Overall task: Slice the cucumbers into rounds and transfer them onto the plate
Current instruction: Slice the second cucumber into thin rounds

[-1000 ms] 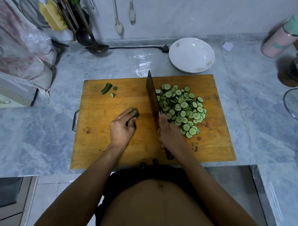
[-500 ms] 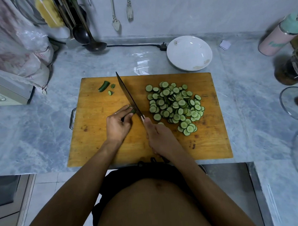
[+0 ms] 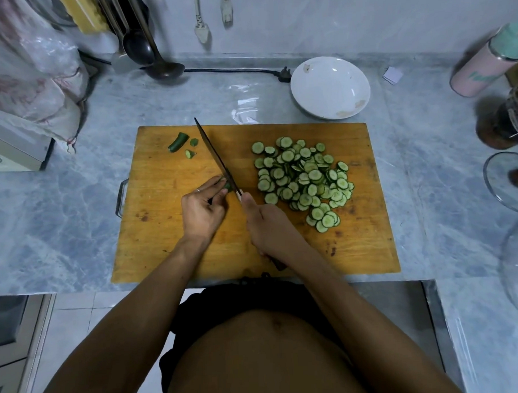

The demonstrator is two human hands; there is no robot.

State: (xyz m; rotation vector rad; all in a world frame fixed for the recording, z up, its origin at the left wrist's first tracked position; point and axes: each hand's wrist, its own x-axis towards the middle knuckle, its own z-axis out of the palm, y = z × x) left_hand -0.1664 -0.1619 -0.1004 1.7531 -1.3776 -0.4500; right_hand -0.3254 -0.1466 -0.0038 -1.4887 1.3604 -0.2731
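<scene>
Slicing nearly done: rounds (image 3: 303,176) piled on board (image 3: 165,245), plate (image 3: 330,87) unfilled. Left hand (image 3: 202,209) pinches last cucumber stub (image 3: 227,186); right hand (image 3: 265,225) grips knife (image 3: 217,159).

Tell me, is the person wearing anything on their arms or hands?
Both arms are bare, with no sleeves, gloves or watch showing. The left hand wears one thin, pale ring on one of its fingers. The right hand shows no ring.

Cucumber stub (image 3: 227,186): short, dark green, pinched under left fingertips against the blade. Sliced rounds (image 3: 303,179): loose overlapping heap right of the grip. White plate (image 3: 330,87): empty, beyond the heap, off the board.
</scene>
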